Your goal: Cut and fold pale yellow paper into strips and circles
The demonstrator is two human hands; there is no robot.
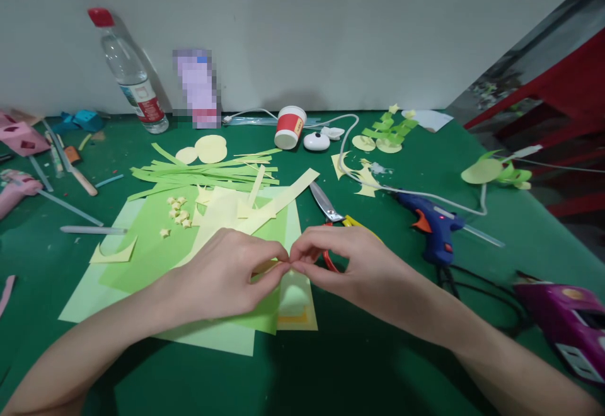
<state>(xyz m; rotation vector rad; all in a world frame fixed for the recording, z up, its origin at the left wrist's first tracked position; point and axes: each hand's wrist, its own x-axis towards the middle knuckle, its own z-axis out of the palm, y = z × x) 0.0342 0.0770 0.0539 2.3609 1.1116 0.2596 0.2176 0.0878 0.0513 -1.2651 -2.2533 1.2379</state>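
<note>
My left hand (236, 268) and my right hand (354, 265) meet fingertip to fingertip above the paper sheets. Both are closed in a pinch on a narrow pale yellow paper strip (267, 266), mostly hidden behind the left fingers. Beneath lie green paper sheets (142, 265) and pale yellow paper (220, 211), with loose cut strips (297, 190) on top. Several tiny folded paper stars (180, 215) rest left of the yellow paper. Scissors (326, 205) with red and yellow handles lie beyond my right hand, partly covered by it.
Green paper strips (203, 173) and yellow paper circles (210, 149) lie farther back. A water bottle (135, 79), a blurred phone (198, 88) and a paper cup (290, 127) line the wall. At right are a blue glue gun (432, 227), its cable, and a purple box (567, 315).
</note>
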